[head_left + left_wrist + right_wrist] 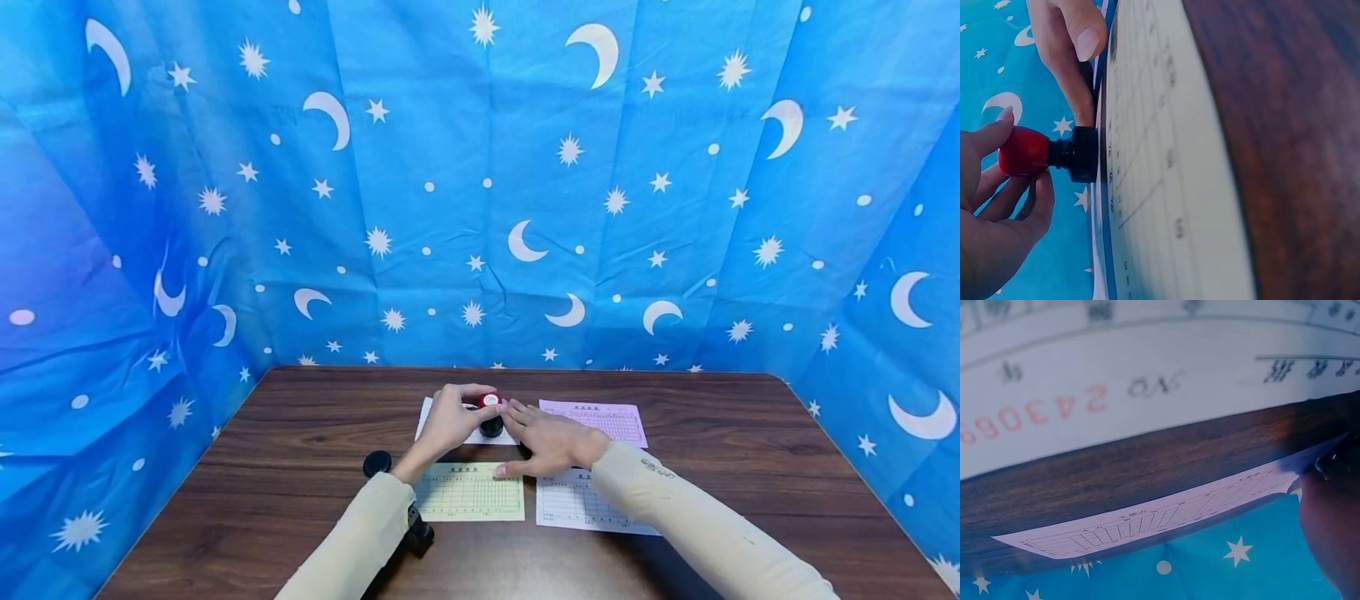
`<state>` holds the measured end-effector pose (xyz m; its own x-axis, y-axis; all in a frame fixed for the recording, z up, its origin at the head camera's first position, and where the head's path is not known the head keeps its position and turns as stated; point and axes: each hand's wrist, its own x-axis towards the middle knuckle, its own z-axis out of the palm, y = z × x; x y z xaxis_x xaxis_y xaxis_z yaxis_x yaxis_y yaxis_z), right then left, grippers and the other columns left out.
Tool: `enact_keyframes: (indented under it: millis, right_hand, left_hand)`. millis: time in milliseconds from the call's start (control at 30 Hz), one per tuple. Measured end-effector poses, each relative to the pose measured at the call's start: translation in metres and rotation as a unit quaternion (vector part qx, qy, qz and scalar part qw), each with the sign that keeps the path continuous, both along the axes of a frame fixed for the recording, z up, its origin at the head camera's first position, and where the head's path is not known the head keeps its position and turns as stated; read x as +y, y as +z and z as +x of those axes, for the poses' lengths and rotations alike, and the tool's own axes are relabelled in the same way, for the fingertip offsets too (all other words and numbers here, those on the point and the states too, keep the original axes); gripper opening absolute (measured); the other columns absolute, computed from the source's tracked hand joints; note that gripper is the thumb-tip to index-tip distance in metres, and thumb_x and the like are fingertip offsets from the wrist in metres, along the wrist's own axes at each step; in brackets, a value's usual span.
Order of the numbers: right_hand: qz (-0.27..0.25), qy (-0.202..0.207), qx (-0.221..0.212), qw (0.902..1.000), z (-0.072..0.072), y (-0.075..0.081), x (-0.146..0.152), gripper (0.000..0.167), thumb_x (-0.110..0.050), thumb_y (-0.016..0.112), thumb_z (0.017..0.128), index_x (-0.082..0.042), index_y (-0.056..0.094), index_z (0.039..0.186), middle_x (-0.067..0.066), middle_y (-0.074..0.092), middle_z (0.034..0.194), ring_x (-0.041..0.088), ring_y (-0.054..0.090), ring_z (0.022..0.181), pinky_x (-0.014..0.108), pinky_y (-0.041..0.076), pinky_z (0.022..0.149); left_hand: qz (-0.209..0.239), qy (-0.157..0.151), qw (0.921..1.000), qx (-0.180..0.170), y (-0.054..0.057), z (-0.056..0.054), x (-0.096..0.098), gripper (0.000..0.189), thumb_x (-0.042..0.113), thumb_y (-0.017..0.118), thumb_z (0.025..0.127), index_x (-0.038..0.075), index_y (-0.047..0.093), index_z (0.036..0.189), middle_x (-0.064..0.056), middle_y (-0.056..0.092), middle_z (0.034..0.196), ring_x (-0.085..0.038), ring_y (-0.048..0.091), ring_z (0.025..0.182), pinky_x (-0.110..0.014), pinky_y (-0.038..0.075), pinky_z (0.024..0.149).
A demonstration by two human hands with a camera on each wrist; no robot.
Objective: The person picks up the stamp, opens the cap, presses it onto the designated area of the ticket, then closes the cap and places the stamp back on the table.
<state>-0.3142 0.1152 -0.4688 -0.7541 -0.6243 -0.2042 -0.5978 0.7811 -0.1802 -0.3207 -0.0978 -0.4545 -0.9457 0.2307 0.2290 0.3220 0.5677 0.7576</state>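
My left hand [448,423] grips the red knob of a round stamp [491,401], thumb and fingers around it. In the left wrist view the stamp's black base [1084,155] meets the white sheet [427,423] at the back left. Fingers fairly straight, my right hand [553,437] reaches across with its fingertips close beside the stamp base. Its thumb lies over the corner of a yellow form [468,498]. In the left wrist view, the fingers of the right hand [1067,59] point down toward the black base.
A pink form [626,423] lies at the back right, with a white form [573,504] in front of it, partly under my right forearm. A black disc [377,463] sits left of my left wrist. Blue star-patterned cloth [480,208] hangs behind the wooden table [262,500].
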Motion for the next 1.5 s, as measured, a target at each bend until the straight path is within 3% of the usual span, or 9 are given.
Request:
enact_keyframes:
  millis: [200,433,700,900,1100,1500]
  right_hand:
    - [0.008,-0.002,-0.001,1.0000,0.001,0.001,0.002,0.109,-0.089,0.042,0.091,-0.018,0.016,0.169,0.003,0.009,0.179,0.023,0.009,0.167,0.046,0.019,0.134]
    - [0.009,-0.004,0.000,0.9999,0.001,0.003,-0.003,0.109,-0.089,0.042,0.091,-0.016,0.019,0.169,0.004,0.011,0.179,0.024,0.011,0.167,0.046,0.021,0.133]
    - [0.019,-0.008,0.001,0.9998,-0.001,0.007,-0.007,0.110,-0.090,0.042,0.090,-0.015,0.020,0.169,0.005,0.011,0.178,0.024,0.012,0.166,0.046,0.021,0.133]
    - [0.023,-0.008,0.002,0.9997,-0.003,0.010,-0.008,0.111,-0.090,0.041,0.089,-0.015,0.021,0.168,0.005,0.011,0.179,0.024,0.012,0.166,0.045,0.022,0.133]
    - [0.024,-0.008,-0.004,0.9997,-0.001,0.008,-0.004,0.110,-0.089,0.044,0.090,-0.015,0.021,0.168,0.005,0.013,0.178,0.024,0.015,0.166,0.044,0.025,0.132]
    - [0.027,-0.005,0.007,0.9996,0.001,0.009,-0.005,0.111,-0.090,0.043,0.090,-0.015,0.022,0.168,0.005,0.014,0.178,0.024,0.016,0.166,0.044,0.026,0.132]
  left_hand:
    - [-0.020,0.010,0.9994,-0.025,0.003,-0.003,0.001,0.037,0.035,0.083,0.091,0.016,0.080,0.123,-0.006,0.079,0.121,-0.018,0.071,0.099,-0.033,0.057,0.080]
    - [-0.066,0.026,0.9961,-0.052,0.011,-0.003,0.001,0.032,0.033,0.080,0.095,0.019,0.079,0.124,-0.008,0.076,0.130,-0.027,0.067,0.120,-0.042,0.057,0.092]
    - [-0.105,0.022,0.9928,-0.053,0.022,-0.006,0.001,0.029,0.032,0.080,0.095,0.020,0.081,0.121,-0.007,0.080,0.121,-0.017,0.067,0.095,-0.030,0.051,0.077]
    - [-0.118,0.019,0.9908,-0.062,0.029,-0.006,0.004,0.026,0.030,0.079,0.096,0.020,0.082,0.119,-0.006,0.080,0.117,-0.018,0.063,0.094,-0.029,0.048,0.076]
    - [-0.124,0.005,0.9903,-0.063,0.027,-0.005,0.009,0.024,0.029,0.079,0.096,0.018,0.082,0.117,-0.004,0.082,0.107,-0.016,0.063,0.087,-0.027,0.046,0.073]
    - [-0.122,0.006,0.9902,-0.067,0.027,-0.004,0.008,0.026,0.030,0.080,0.095,0.018,0.082,0.118,-0.006,0.082,0.109,-0.017,0.062,0.086,-0.027,0.047,0.071]
